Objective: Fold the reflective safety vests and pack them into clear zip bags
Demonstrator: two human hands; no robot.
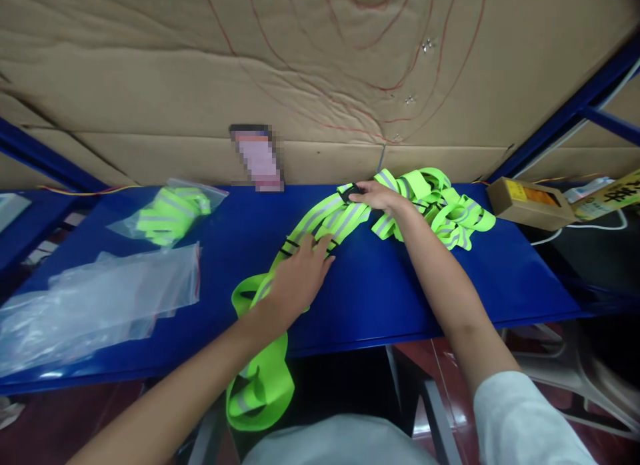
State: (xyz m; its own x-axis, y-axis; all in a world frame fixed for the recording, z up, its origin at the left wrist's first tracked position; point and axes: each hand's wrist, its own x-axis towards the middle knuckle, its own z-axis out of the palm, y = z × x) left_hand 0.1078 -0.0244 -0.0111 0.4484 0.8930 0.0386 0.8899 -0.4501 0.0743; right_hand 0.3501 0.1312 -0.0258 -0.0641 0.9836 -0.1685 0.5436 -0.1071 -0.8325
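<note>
A neon-yellow reflective strap (317, 215) with a grey stripe runs in layers across the blue table, and its lower end hangs in loops (263, 385) over the front edge. My right hand (379, 195) pinches the black buckle (351, 193) at the strap's upper end. Lower down, my left hand (300, 275) lies over the layers near thin black bands, with its fingers apart. Just right of my right hand sits a tangled heap of more reflective straps (457, 215); my right forearm passes in front of part of it.
On the left lie a clear bag with a folded strap inside (173, 215) and a stack of clear zip bags (115, 291). A phone (257, 158), blurred, leans on the cardboard wall (150, 105). A small cardboard box (530, 203) stands at the table's (360, 305) right end.
</note>
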